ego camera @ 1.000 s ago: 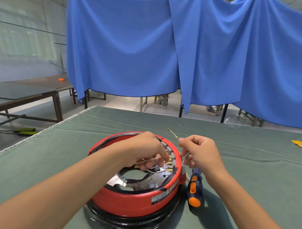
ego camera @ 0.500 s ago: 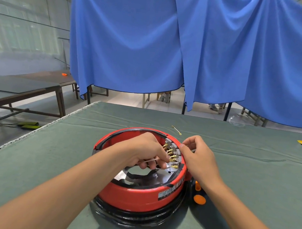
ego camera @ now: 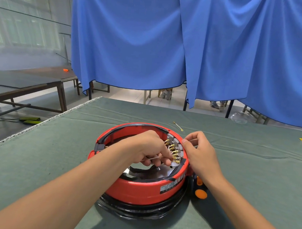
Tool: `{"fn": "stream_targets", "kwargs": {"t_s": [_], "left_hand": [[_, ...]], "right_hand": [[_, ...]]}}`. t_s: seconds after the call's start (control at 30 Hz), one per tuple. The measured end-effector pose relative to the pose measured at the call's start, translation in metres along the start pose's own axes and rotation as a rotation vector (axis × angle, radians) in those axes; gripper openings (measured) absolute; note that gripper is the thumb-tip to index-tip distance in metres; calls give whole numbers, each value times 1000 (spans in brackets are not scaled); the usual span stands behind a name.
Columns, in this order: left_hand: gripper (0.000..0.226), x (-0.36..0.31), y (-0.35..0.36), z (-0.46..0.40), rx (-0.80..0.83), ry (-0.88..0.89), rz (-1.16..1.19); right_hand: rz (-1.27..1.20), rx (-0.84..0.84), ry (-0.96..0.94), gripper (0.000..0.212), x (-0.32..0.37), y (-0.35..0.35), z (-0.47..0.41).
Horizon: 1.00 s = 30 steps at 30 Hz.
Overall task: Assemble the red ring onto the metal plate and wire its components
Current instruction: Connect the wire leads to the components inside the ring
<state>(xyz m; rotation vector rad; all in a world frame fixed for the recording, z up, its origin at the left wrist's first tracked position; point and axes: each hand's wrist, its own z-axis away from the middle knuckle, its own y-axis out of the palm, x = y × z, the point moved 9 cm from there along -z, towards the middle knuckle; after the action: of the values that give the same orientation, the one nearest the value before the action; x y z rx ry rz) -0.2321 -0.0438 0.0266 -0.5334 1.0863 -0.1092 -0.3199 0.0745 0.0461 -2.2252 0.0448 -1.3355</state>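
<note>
Red ring (ego camera: 141, 188) on green cloth (ego camera: 250, 166), seated over black coiled base (ego camera: 140, 210). Inside ring: shiny metal plate (ego camera: 165, 172), row of brass terminals (ego camera: 174, 150) along far-right inner wall. Left hand (ego camera: 148, 148) inside ring, pinching thin white wire (ego camera: 154, 158). Right hand (ego camera: 199, 153) at ring's right rim, fingers curled, pinching wire end. White label (ego camera: 167, 186) on ring front, print unreadable. Orange-and-blue screwdriver (ego camera: 199, 189) right of ring; loose wire (ego camera: 178, 125) behind ring. Blue curtains (ego camera: 151, 43) beyond.

Left hand (ego camera: 148, 147) pinches a thin wire (ego camera: 154, 158) inside the red ring (ego camera: 138, 186) on the counter (ego camera: 54, 152); right hand (ego camera: 200, 154) pinches at the ring's far rim.
</note>
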Motion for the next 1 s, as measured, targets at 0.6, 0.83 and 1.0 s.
{"fn": "stream_targets", "kwargs": {"t_s": [0.6,0.83,1.0], "left_hand": [[6,6,2,-4,20,-28,63],[6,6,3,-5,19,-41,79],[6,8,2,-4,9,-49,83]], "right_hand": [[-5,12,1,10,-2,1,0],[-6,9,-4,10,-2,1,0],[2,11,-9,9,-2,1,0]]}}
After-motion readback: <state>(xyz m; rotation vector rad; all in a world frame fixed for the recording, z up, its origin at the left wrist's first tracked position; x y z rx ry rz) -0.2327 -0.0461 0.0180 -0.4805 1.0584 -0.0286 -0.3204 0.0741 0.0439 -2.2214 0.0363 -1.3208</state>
